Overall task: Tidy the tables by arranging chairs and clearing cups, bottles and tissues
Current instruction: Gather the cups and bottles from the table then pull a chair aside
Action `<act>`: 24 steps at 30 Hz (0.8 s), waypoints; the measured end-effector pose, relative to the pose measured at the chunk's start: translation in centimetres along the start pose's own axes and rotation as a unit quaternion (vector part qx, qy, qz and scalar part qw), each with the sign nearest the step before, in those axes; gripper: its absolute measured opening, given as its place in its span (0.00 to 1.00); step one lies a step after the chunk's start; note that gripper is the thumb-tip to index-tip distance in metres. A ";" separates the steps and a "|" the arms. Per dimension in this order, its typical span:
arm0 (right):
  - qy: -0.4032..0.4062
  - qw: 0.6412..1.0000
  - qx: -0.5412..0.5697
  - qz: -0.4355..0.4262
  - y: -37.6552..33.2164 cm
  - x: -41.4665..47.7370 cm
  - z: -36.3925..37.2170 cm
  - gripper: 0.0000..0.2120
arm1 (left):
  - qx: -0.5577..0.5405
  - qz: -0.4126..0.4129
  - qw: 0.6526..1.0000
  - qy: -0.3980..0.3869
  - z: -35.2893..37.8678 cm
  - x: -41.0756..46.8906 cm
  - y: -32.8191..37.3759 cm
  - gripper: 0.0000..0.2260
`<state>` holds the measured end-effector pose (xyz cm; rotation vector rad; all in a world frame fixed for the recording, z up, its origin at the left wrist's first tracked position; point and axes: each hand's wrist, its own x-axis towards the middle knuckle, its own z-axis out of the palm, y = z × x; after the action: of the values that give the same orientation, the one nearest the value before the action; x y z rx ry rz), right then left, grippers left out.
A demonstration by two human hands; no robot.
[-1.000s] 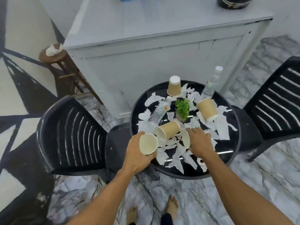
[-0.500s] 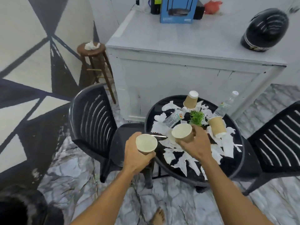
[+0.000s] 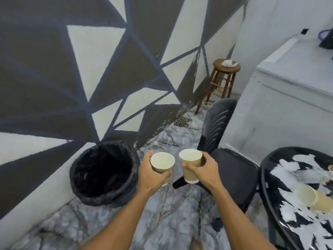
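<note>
Two hands held side by side above the floor (image 3: 171, 213): left hand (image 3: 151, 175) fingers curled round left cup (image 3: 162, 163), right hand (image 3: 203, 170) fingers curled round right cup (image 3: 191, 165), both upright | marble floor, bin (image 3: 100, 197) by patterned wall (image 3: 54, 69) left, chair (image 3: 234, 170) and table (image 3: 270, 165) right | table cut off by frame, its cups (image 3: 306, 195) and tissues (image 3: 292, 170) blurred
</note>
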<state>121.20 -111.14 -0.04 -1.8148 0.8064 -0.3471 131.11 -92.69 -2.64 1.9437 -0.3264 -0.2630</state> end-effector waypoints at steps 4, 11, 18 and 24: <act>-0.091 0.996 0.010 0.020 -2.5 1.4 8.8 0.31 | 0.000 -0.062 0.993 0.101 -6.7 0.9 -2.7 0.37; -0.219 0.975 -0.015 0.034 -4.8 5.0 21.3 0.28 | 0.019 -0.166 0.962 0.216 -14.0 3.8 -9.5 0.39; -0.297 0.949 -0.066 0.077 -4.9 12.6 32.7 0.31 | 0.030 -0.276 0.926 0.255 -18.1 11.7 -15.8 0.43; -0.329 0.921 -0.185 0.096 -5.0 19.5 40.1 0.61 | 0.064 -0.386 0.890 0.233 -21.6 19.4 -20.3 0.53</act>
<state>160.56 -94.55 -13.72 -1.9922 0.5759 0.5630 158.63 -73.36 -13.79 2.1115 0.7856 -0.2738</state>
